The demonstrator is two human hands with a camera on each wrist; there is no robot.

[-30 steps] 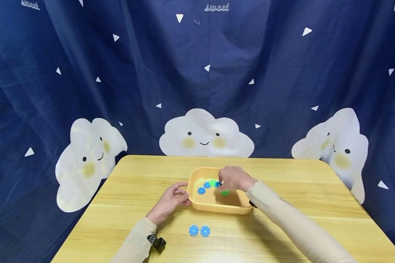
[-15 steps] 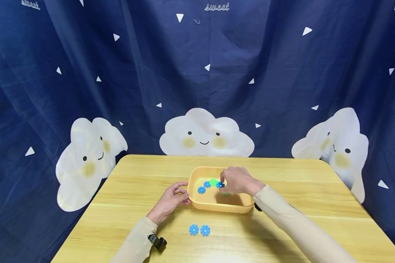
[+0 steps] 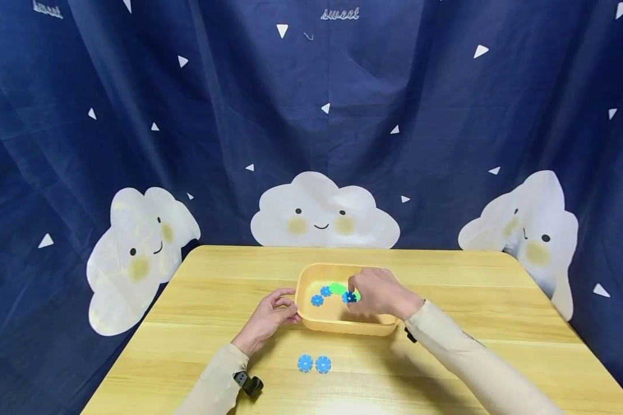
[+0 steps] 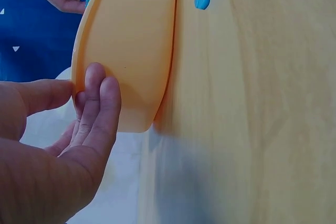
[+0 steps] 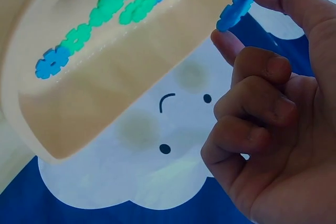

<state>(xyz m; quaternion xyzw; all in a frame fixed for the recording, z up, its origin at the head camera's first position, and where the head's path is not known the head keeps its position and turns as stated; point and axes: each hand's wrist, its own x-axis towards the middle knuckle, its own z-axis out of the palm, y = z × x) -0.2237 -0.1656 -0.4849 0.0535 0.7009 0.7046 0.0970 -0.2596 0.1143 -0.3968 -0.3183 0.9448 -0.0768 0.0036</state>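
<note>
My left hand (image 3: 270, 316) grips the left rim of a yellow-orange plastic basket (image 3: 342, 328), its thumb at the edge and its fingers against the outer wall (image 4: 142, 51). Between the thumb and forefinger of my right hand (image 3: 379, 293) is pinched a blue snowflake disc (image 5: 234, 12), held over the basket. Inside the basket lie several blue and green snowflake discs; a blue disc (image 3: 317, 300) sits toward the left, and a green disc (image 5: 111, 1) shows in the right wrist view. Part of the basket's right side is hidden behind my right hand.
Two blue snowflake discs, a left disc (image 3: 305, 363) and a right disc (image 3: 323, 364), lie side by side on the wooden table (image 3: 187, 346) in front of the basket. A dark blue curtain (image 3: 228, 115) with clouds hangs behind the table.
My right hand, pinching the blue snowflake disc, has shifted slightly right and toward me over the basket. My left hand stays at the rim.
</note>
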